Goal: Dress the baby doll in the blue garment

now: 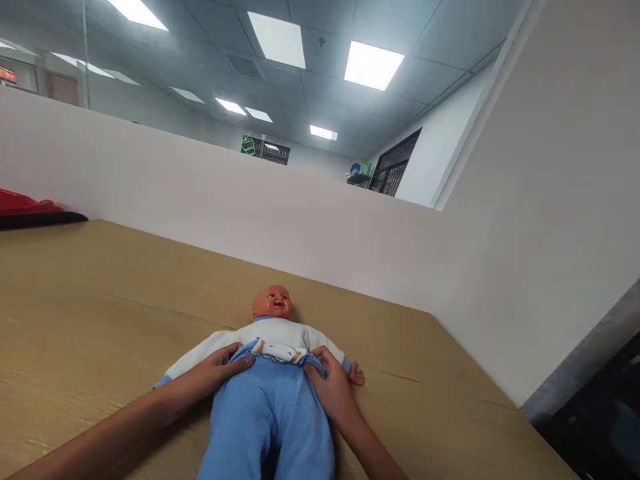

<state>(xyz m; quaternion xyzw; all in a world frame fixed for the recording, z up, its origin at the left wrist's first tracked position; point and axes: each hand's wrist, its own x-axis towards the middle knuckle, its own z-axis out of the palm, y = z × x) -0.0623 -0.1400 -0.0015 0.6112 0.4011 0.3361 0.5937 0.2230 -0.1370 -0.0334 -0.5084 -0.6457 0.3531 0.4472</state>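
Your left hand [231, 361] and right hand [331, 385] pinch the pants [273, 390] at the waist, and an uneven tug could twist them or drag the doll [273, 303] askew.

On my feed the doll [276, 303] wears plain blue trousers [265, 400] and a white top [280, 330] with blue collar [263, 319] and cuffs [163, 382]; a white waist patch [280, 351] carries orange and dark marks. I see the tabletop [125, 300] yellowish brown, streaked darker, the wall [225, 200] pale grey.
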